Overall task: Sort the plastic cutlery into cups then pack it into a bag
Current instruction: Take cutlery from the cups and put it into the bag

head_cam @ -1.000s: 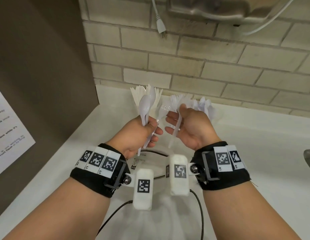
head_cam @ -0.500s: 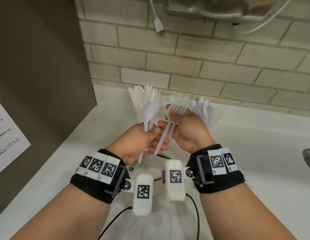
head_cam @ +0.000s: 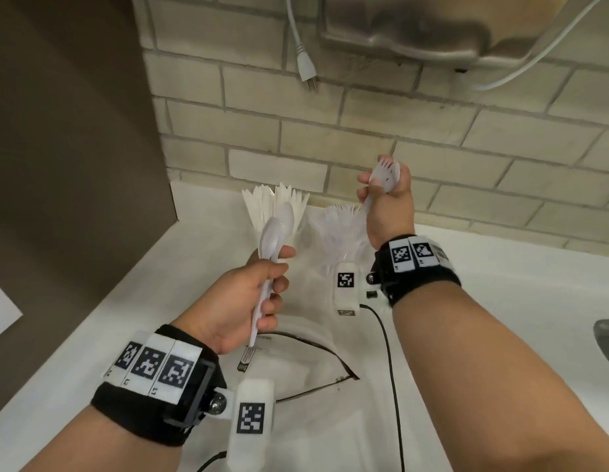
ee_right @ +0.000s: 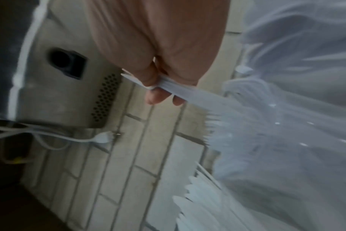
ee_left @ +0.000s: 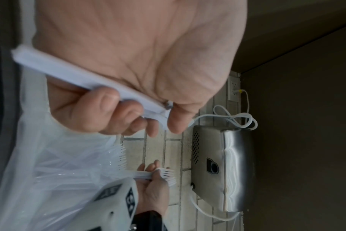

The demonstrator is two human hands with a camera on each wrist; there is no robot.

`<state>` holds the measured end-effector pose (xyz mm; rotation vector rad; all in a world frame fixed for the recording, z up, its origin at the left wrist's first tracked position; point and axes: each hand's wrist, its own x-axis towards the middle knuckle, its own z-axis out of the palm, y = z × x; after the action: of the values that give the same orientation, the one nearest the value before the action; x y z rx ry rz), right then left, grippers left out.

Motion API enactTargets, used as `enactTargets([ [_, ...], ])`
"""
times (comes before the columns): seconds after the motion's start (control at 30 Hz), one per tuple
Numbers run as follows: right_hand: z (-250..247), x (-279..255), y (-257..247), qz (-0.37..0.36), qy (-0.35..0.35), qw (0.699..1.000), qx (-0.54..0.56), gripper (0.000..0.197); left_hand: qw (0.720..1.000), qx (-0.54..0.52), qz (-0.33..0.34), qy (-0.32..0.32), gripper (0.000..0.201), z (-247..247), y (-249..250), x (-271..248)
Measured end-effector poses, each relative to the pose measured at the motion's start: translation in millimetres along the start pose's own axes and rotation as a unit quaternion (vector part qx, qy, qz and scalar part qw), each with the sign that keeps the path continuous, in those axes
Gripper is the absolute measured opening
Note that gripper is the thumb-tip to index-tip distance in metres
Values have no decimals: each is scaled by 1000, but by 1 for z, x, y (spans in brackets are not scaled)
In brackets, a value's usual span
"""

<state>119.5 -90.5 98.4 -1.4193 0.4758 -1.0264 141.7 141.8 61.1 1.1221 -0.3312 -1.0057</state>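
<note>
My left hand (head_cam: 276,270) grips two white plastic spoons (head_cam: 276,229) by their handles, bowls up, in front of the cups. The spoon handles (ee_left: 79,78) cross its palm in the left wrist view. My right hand (head_cam: 381,189) is raised near the brick wall and grips a few white forks (head_cam: 386,172), tines up, above and right of a clear cup of forks (head_cam: 340,226). A cup of white knives (head_cam: 279,206) stands left of it. The right wrist view shows the fork handles (ee_right: 188,92) held between thumb and fingers. A translucent bag (head_cam: 296,369) lies flat on the counter under my wrists.
A metal box (head_cam: 415,25) hangs on the brick wall, with a loose white plug (head_cam: 306,69) dangling beside it. A brown panel (head_cam: 58,165) closes off the left side. A sink edge (head_cam: 606,338) shows at far right on the white counter (head_cam: 500,301).
My right hand has drawn the forks out of the left hand's bundle and risen up and right toward the wall. The left hand now holds only spoons.
</note>
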Motion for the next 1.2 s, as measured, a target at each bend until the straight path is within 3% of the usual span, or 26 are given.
enactTargets([
  [0.17,-2,9,47,75,-6,997,-32,36,996,-41,-20,-72,29,-8,0,3],
  [0.23,-5,10,58,95,-1,989,-111,40,996,-48,-25,-74,24,-9,0,4],
  [0.43,-8,5,57,-37,-32,971,-235,36,996,-47,-32,-68,22,-8,-4,9],
  [0.6,-8,2,64,-44,-172,893,-414,34,997,-42,-34,-60,23,-4,-4,10],
  [0.73,-5,3,54,-63,-172,862,-472,42,997,-38,-37,-59,23,-2,-4,9],
  [0.83,-5,5,46,-23,-249,753,-609,48,997,-45,-40,-57,22,0,-5,8],
  [0.87,-5,4,43,-28,-257,750,-609,50,997,-44,-39,-55,23,0,-5,9],
  [1.0,-8,-7,13,-76,-201,846,-488,44,997,-31,-26,-60,27,5,-7,9],
  [1.07,-7,-19,-12,-65,-172,897,-402,34,997,-27,-23,-75,28,8,-7,8],
  [1.13,-7,-40,-39,0,-201,947,-251,31,995,-19,-24,-90,30,12,-5,7],
  [1.2,-10,-63,-58,68,-275,946,-157,32,994,1,-24,-105,31,19,-3,5],
])
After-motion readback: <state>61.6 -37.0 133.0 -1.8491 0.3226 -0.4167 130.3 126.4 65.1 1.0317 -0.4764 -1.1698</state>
